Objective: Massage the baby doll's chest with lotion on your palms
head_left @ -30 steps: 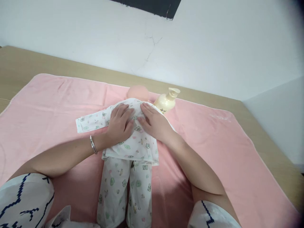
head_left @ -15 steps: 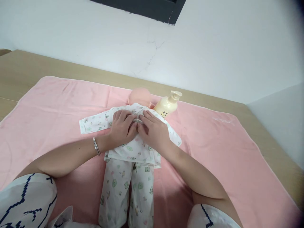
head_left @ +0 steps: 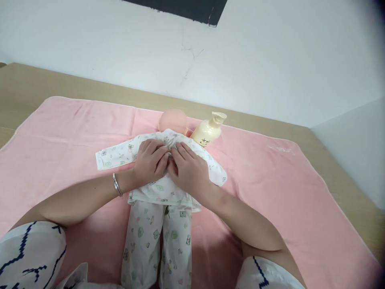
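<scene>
A small white pajama top (head_left: 162, 190) with green and pink prints lies spread out, its sleeves reaching to both sides. Matching pajama pants (head_left: 177, 245) extend below its hem. Near the neckline, my left hand (head_left: 152, 160) pinches the front of the top from the left, a silver bangle on its wrist. From the right, my right hand (head_left: 191, 166) meets it, with bent fingers gathering the same fabric. The thumbs almost touch; what lies under the fingertips is hidden. Just above the collar is a smooth, round, peach-coloured object (head_left: 173, 120).
A cream pump bottle (head_left: 207, 130) leans beside the top's right shoulder. Everything rests on a pink blanket (head_left: 264, 192) over a wooden table (head_left: 81, 83). A white wall (head_left: 255, 60) rises behind the far table edge.
The view has shifted slightly, so everything appears a little further left. Both hands stay at the top's neckline, with only slight finger movement.
</scene>
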